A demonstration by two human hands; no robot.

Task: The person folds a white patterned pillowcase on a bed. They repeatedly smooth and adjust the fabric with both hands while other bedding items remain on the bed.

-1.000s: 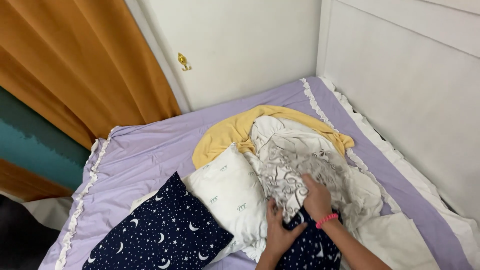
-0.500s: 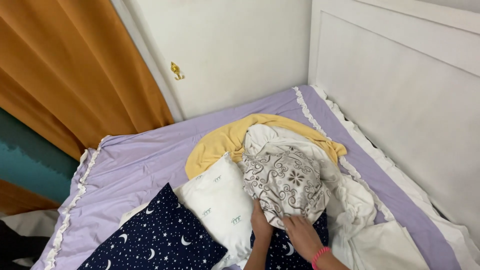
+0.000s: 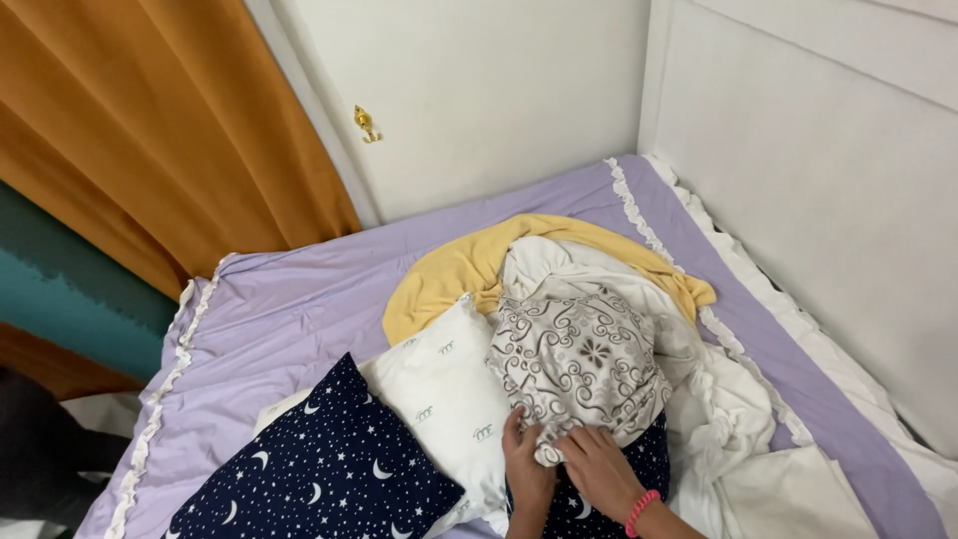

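Bed count: 3 pillows, 3 loose cloths, 2 hands.
2 navy star-print pillows (image 3: 319,469), the right 1 mostly hidden so possibly more; 1 white pillow (image 3: 444,394); 1 patterned cloth (image 3: 579,359); 1 yellow cloth (image 3: 459,269); 1 white sheet (image 3: 738,409); 1 orange curtain (image 3: 150,130).

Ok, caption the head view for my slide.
Both hands, left hand and right hand, gather a patterned cloth on a purple bed.
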